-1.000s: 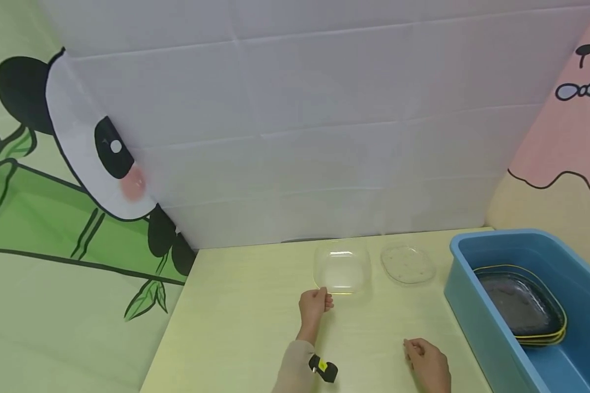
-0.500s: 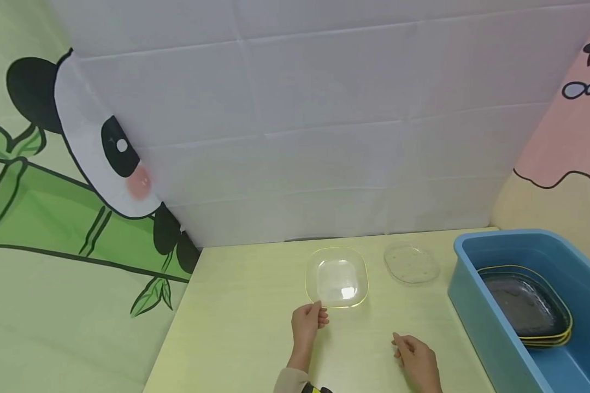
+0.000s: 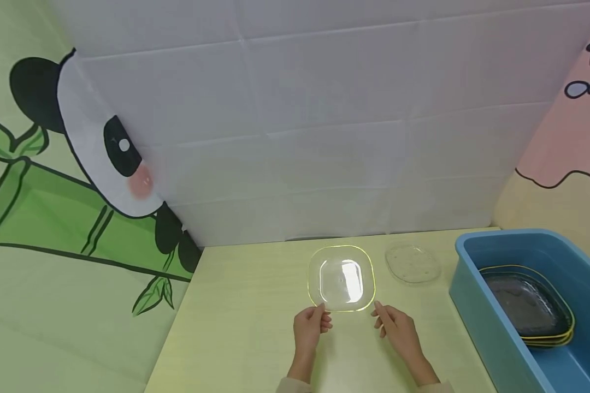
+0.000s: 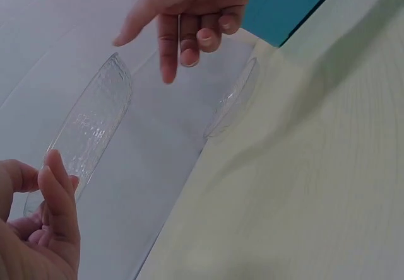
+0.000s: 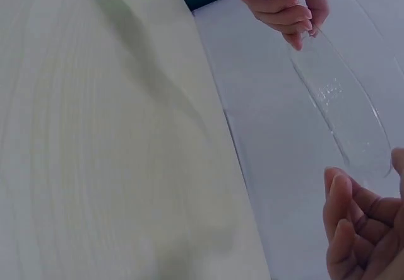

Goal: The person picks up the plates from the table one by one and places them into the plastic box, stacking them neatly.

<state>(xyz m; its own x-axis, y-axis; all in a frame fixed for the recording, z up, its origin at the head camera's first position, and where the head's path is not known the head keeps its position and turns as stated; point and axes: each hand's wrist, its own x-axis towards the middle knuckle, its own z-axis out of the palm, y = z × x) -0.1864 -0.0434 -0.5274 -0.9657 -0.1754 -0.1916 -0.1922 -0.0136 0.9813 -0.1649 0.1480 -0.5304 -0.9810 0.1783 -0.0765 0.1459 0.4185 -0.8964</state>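
Observation:
A clear square plate (image 3: 341,278) with a yellowish rim is held up off the table. My left hand (image 3: 310,330) pinches its near left corner between thumb and fingers, which the left wrist view shows with the plate (image 4: 91,122) tilted. Just off the near right corner is my right hand (image 3: 400,333). In the left wrist view the right hand (image 4: 199,9) has its fingers extended and a gap parts it from the plate. Another clear piece, like a plate or lid (image 3: 413,263), lies on the table to the right.
A blue tub (image 3: 501,327) stands at the table's right side. Inside it, several dark transparent plates (image 3: 521,305) with yellow-looking rims are stacked. The pale wood-look table (image 3: 236,327) meets a white cloth backdrop (image 3: 324,136) at the rear.
The plate has come up off the table and toward me in my left hand. My right hand has moved forward and left, close to the plate's right corner.

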